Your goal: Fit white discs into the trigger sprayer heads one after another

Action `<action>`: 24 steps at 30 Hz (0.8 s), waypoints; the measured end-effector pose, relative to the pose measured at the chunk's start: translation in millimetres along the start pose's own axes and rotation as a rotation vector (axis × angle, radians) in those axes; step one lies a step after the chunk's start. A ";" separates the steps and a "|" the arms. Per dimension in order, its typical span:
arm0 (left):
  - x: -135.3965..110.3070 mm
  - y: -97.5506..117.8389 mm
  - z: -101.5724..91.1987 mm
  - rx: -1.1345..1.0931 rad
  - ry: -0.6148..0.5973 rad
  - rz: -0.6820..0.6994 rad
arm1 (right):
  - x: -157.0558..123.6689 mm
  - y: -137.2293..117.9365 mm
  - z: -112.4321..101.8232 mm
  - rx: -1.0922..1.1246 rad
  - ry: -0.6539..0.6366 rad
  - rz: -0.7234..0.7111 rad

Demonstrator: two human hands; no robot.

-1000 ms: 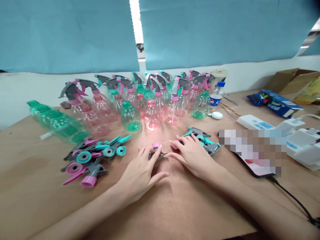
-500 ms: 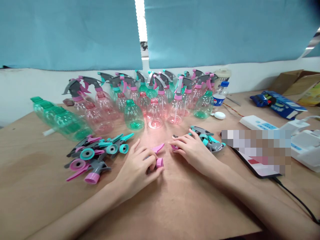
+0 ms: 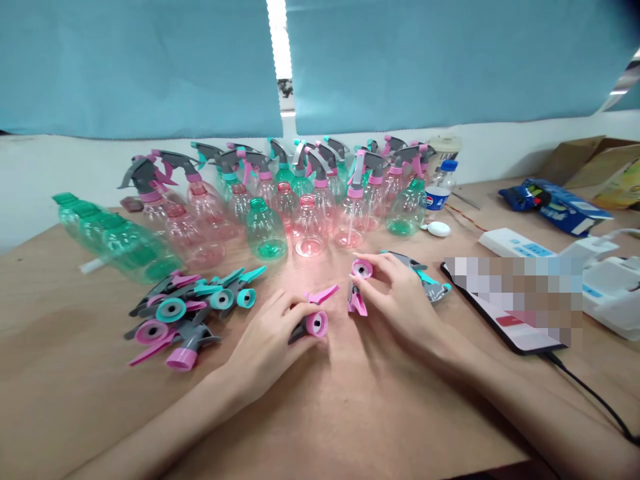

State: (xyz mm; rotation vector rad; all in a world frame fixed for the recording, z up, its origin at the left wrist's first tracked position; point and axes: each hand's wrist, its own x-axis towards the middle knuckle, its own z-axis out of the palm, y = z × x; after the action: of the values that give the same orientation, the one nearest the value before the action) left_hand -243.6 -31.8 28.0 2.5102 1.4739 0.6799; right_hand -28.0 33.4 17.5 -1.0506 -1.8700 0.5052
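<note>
In my left hand [image 3: 273,337] is a grey-and-pink spray head [image 3: 317,325], gripped low over the table with its pink collar facing me. My right hand [image 3: 397,293] pinches another grey-and-pink spray head [image 3: 362,269] by its collar, the nozzle part hanging downward. Left of my left hand lies a pile of loose spray heads [image 3: 173,310] with pink and turquoise collars. More turquoise-and-grey spray heads [image 3: 436,288] lie partly hidden behind my right hand. Uncapped bottles, one clear pink [image 3: 310,227] and one green [image 3: 267,230], stand just beyond my hands.
Several bottles with spray heads fitted [image 3: 320,177] stand at the back near the wall. Green bottles [image 3: 117,237] stand at left. On the right are a phone [image 3: 505,320], a power strip [image 3: 517,243], a blue packet [image 3: 565,207], a drink bottle [image 3: 440,187] and a white case [image 3: 439,229].
My right hand has lifted a pink spray head and turned its collar toward me. My left hand has rotated its spray head so the collar's opening now shows.
</note>
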 end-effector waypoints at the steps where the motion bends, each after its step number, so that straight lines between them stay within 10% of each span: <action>1: -0.6 -0.6 -0.6 -0.024 0.035 -0.012 | 0.3 1.1 1.0 0.056 -0.012 0.042; 6: -4.6 -3.4 -0.7 -0.145 0.124 -0.132 | 0.0 5.3 5.1 0.255 0.017 0.160; 11: -7.9 -1.6 5.9 -0.275 0.194 -0.306 | -1.4 10.7 3.5 -0.054 0.003 0.051; 17: -7.6 1.7 9.9 -0.266 0.159 -0.242 | 2.0 20.4 -3.6 -0.567 -0.007 -0.040; 24: -8.9 5.6 9.8 -0.302 0.125 -0.137 | 9.2 29.0 -7.2 -0.618 -0.017 -0.051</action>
State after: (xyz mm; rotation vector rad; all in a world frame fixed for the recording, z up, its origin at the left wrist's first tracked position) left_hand -238.4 -41.3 18.6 2.1556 1.4413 0.9693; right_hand -10.6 56.6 5.7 -1.3849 -2.1176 -0.1151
